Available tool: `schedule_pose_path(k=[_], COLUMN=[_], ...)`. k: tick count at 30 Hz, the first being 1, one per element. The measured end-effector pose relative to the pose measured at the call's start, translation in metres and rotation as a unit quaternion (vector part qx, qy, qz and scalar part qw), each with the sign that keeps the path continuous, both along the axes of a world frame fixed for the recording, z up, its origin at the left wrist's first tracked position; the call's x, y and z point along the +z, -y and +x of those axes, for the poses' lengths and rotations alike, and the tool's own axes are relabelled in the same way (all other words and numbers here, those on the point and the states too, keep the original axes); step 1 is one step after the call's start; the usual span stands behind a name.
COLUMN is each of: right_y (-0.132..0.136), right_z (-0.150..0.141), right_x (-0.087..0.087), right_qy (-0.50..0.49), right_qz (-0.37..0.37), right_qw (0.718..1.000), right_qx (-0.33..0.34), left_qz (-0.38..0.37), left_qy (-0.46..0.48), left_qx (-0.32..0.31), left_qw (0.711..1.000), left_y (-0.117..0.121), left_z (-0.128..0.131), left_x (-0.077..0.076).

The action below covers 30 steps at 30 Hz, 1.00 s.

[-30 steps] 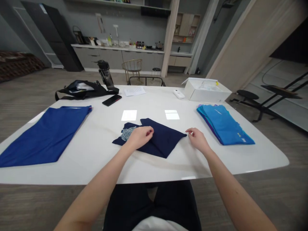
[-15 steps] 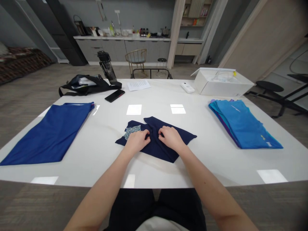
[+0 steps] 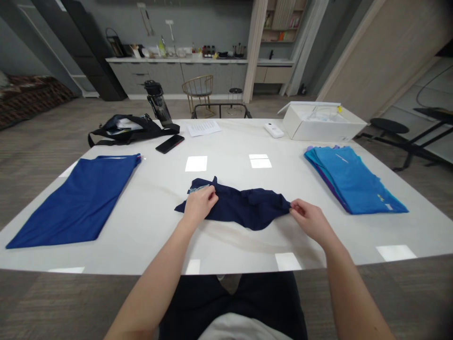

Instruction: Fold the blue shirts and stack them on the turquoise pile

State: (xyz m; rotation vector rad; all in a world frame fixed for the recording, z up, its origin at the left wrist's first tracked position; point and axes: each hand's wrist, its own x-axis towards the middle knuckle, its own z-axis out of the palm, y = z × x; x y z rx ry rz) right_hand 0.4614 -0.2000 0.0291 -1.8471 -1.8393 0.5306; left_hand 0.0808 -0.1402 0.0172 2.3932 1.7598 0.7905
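A dark navy cloth garment [image 3: 247, 205] stretches between my two hands above the middle of the white table [image 3: 155, 226]. A small grey-blue patterned patch shows near its left end, partly behind my fingers. My left hand [image 3: 201, 202] is closed on the cloth near that patch. At the far right corner of the cloth, my right hand [image 3: 308, 218] pinches the fabric between thumb and fingers. The exact kind of garment cannot be made out, since it is bunched.
Folded blue shorts or trousers [image 3: 78, 198] lie at left; a stack of folded blue shirts [image 3: 350, 177] at right. Farther back are a black bag [image 3: 130, 130], a bottle [image 3: 158, 104], a phone [image 3: 170, 143], paper [image 3: 204, 128], a white remote-like device [image 3: 274, 130] and an open white box [image 3: 320, 123].
My right hand has moved right, drawing one corner of the navy cloth out with it. The cloth is now longer and narrower. My left hand stays near the patterned patch.
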Motion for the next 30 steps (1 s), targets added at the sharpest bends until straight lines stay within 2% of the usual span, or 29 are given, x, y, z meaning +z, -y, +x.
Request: schedule_pose_path(k=[3,5,7,9,10,13,14,16,20,23,26,30], right_y=[0.036,0.046,0.042,0.025,0.013,-0.033,-0.049,-0.077,-0.107,-0.111,-0.114,-0.127], right_z=[0.029,0.035,0.027,0.004,-0.011,-0.069,-0.089,-0.126,-0.179,-0.198,-0.201,-0.179], right_x=[-0.009,-0.006,0.007,0.023,0.030,0.038,0.036,0.027,0.006,-0.002,-0.004,0.007], right_qy=[0.006,0.015,0.040,0.065,0.060,0.004,0.005,0.028,0.093,0.117,0.130,0.131], right_qz=[-0.113,-0.174,-0.148,-0.054,-0.017,0.002,0.003,-0.009,-0.069,-0.074,-0.079,-0.073], right_qw=[0.993,0.982,0.987,0.996,0.998,0.987,0.978,0.966,0.951,0.953,0.958,0.972], right_qx=[0.045,0.072,0.049,0.014,0.028,0.163,0.208,0.255,0.288,0.270,0.243,0.180], left_qz=[0.023,0.030,0.032,0.033,0.029,-0.009,-0.024,-0.045,-0.067,-0.080,-0.100,-0.108], left_qy=[0.032,0.055,0.077,0.099,0.113,0.154,0.155,0.142,0.162,0.201,0.261,0.413], left_qx=[-0.001,-0.027,-0.065,-0.089,-0.091,-0.073,-0.065,-0.040,0.006,0.011,0.011,-0.003], left_qw=[0.999,0.998,0.994,0.991,0.989,0.985,0.985,0.988,0.984,0.976,0.960,0.904], left_y=[0.000,0.001,0.003,0.007,0.009,0.019,0.022,0.028,0.034,0.030,0.019,0.006], left_z=[-0.003,-0.002,0.001,0.005,0.007,0.010,0.010,0.011,0.018,0.022,0.019,-0.007], left_x=[0.007,0.014,0.021,0.028,0.030,0.032,0.031,0.029,0.021,0.013,0.009,0.016])
